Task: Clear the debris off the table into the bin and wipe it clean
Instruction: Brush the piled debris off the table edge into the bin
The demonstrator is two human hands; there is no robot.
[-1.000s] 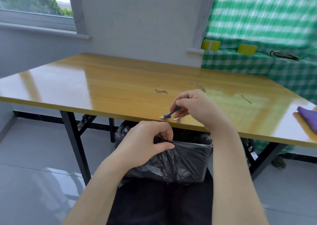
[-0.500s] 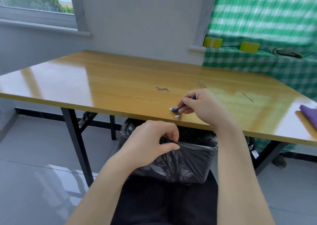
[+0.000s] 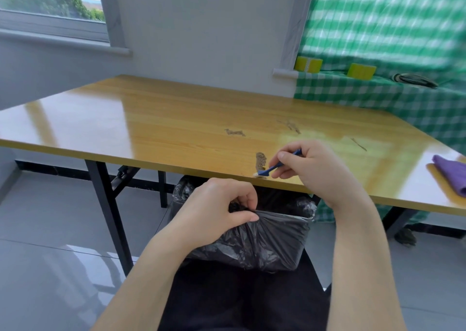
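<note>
My right hand (image 3: 312, 169) grips a small blue brush (image 3: 271, 168) whose pale bristle tip rests at the front edge of the yellow wooden table (image 3: 151, 119). A brownish patch of debris (image 3: 261, 160) lies just left of the brush. More debris smears lie farther back: one (image 3: 235, 132) mid-table, one (image 3: 290, 126) to its right, and a thin streak (image 3: 358, 144). My left hand (image 3: 222, 207) pinches the rim of the black bag lining the bin (image 3: 267, 237), held right under the table edge below the brush.
A folded purple cloth (image 3: 451, 174) lies on the table's right end. Black table legs (image 3: 108, 209) stand to the left. Behind, a green checked cloth (image 3: 378, 96) covers a ledge with two yellow blocks (image 3: 308, 64). Grey tiled floor lies all around.
The brush tip has swept toward the table's front edge above the bin. A patch of debris now shows left of the brush. My left hand keeps its hold on the bag.
</note>
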